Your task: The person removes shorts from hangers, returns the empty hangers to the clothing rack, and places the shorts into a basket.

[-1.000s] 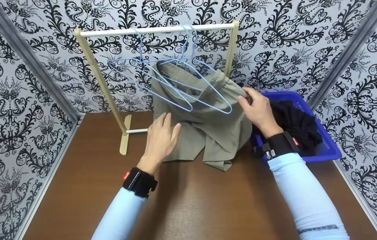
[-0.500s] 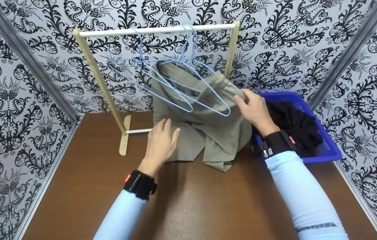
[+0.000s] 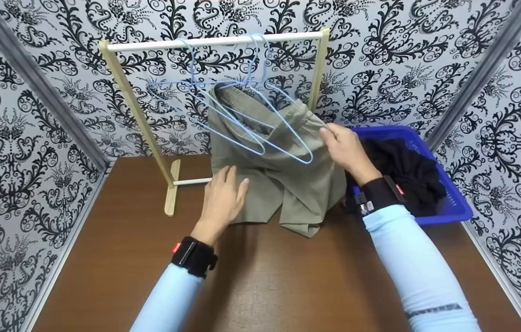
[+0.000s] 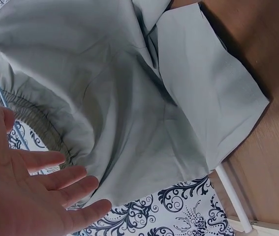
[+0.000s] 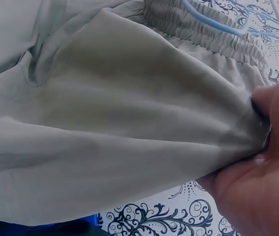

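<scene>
The olive shorts [image 3: 279,170] hung half-draped from the wooden rack [image 3: 136,110], their waistband threaded by a pale blue hanger [image 3: 283,133] and their legs pooled on the brown table [image 3: 265,281] at the rack's foot. The right hand [image 3: 346,150] pinched the waistband's corner between thumb and fingers, seemingly to keep it taut on the hanger. The left hand [image 3: 221,203] lay flat against the fabric, fingers straight and slightly spread, steadying it. A blue basket [image 3: 449,207] of dark clothes sat right of the rack.

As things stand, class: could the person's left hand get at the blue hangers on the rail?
Probably yes: the left hand lies open on the shorts, just below the hangers, with nothing in between.
</scene>
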A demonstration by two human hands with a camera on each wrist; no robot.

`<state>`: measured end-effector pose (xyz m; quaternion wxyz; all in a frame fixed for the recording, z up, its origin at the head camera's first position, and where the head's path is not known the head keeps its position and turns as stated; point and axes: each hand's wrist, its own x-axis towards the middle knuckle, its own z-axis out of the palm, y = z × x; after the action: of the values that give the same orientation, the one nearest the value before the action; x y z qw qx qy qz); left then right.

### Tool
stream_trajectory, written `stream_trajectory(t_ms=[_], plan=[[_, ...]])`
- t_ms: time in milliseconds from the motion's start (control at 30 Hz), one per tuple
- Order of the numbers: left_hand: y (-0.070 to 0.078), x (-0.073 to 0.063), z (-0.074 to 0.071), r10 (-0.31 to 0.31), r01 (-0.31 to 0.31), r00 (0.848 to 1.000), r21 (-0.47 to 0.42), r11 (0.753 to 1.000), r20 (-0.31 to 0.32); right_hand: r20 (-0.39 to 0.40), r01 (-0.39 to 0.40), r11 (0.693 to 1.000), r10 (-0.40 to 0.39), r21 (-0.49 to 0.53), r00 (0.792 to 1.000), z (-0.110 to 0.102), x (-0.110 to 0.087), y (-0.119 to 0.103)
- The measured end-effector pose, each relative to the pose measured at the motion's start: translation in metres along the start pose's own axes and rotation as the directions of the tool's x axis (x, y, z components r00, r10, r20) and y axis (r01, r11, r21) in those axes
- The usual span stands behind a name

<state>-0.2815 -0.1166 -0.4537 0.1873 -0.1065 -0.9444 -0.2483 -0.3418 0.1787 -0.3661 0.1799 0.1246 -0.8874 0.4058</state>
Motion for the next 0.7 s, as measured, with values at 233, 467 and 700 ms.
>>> stream_trajectory(t_ms=[233,467,700], plan=[[0.000,-0.002,0.004,0.003,-0.003,1.000,-0.003,1.000,-0.007,-0.078,0.021,1.000,-0.021,0.002,0.997,-0.001,-0.003,-0.005],[0.000,-0.005,0.005,0.007,-0.007,1.000,-0.007,1.000,-0.020,-0.203,0.046,0.998,-0.036,0.044,0.978,-0.001,-0.007,-0.007],[0.000,-0.009,0.003,0.021,-0.022,0.999,-0.006,1.000,-0.040,-0.265,0.058,0.997,-0.045,0.041,0.963,-0.003,-0.010,-0.008]])
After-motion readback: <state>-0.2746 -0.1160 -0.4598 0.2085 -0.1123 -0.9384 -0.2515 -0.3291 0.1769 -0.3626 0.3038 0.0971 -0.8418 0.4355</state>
